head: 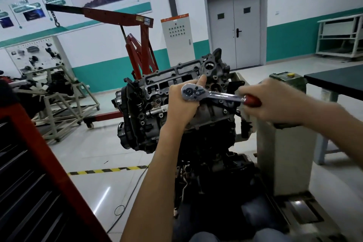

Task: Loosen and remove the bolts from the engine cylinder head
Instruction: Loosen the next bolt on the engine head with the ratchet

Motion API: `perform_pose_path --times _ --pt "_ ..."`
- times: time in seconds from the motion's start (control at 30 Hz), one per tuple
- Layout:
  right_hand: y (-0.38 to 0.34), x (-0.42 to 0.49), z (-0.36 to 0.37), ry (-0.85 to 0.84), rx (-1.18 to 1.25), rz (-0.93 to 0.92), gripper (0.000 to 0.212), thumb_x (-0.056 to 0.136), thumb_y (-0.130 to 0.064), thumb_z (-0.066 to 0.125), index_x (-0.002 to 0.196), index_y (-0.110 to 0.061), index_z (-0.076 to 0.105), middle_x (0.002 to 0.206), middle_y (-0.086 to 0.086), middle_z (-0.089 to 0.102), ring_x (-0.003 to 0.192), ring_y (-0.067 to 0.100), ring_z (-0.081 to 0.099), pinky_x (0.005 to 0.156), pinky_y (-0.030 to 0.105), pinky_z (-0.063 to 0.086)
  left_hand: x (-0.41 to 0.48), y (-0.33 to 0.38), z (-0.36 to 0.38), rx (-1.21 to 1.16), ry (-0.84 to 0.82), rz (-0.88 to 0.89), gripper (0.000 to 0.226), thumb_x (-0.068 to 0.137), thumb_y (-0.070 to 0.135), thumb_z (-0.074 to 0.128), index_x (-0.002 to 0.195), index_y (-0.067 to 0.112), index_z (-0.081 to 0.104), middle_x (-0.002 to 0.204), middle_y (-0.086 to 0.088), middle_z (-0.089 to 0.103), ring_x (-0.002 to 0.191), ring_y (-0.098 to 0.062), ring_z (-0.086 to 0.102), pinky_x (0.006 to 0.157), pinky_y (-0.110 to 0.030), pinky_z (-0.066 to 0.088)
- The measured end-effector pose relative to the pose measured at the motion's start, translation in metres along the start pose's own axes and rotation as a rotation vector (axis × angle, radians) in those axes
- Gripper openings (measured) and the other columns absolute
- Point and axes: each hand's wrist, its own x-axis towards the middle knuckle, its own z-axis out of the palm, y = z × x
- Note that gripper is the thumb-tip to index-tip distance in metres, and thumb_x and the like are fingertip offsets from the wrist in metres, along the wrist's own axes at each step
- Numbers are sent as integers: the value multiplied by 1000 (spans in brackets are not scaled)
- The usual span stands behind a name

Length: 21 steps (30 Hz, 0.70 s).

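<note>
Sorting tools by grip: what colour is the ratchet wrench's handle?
Dark red, on the ratchet wrench, gripped by the right hand; head view.

An automotive training workshop: a red engine hoist (117, 15) with chain at upper left, a stripped engine (137, 124) mounted at mid-frame, a parts display board (35, 55) by the left wall, a red tool cabinet (39, 153) at lower left, yellow-black tape (108, 170) on the glossy floor (98, 147)
</note>
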Motion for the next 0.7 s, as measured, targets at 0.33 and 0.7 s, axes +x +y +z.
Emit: perform_pose_path --times 0.33,0.7 --pt "-93 -34 112 320 768 353 12 80 -5 63 79 -9 52 50 -4 45 40 8 42 43 19 37 -7 -1 17 -127 145 -120 52 96 23 55 52 17 29 48 12 24 50 -11 21 53 -26 26" --pt "-6 -18 15 -12 79 9 18 81 -15 59 74 -28 48 55 -8 53 43 4 52 44 20 47 -6 4 1 4 48 21 54 97 16 55 49 24 30 45 11 27 44 -7 24 47 -24 23"
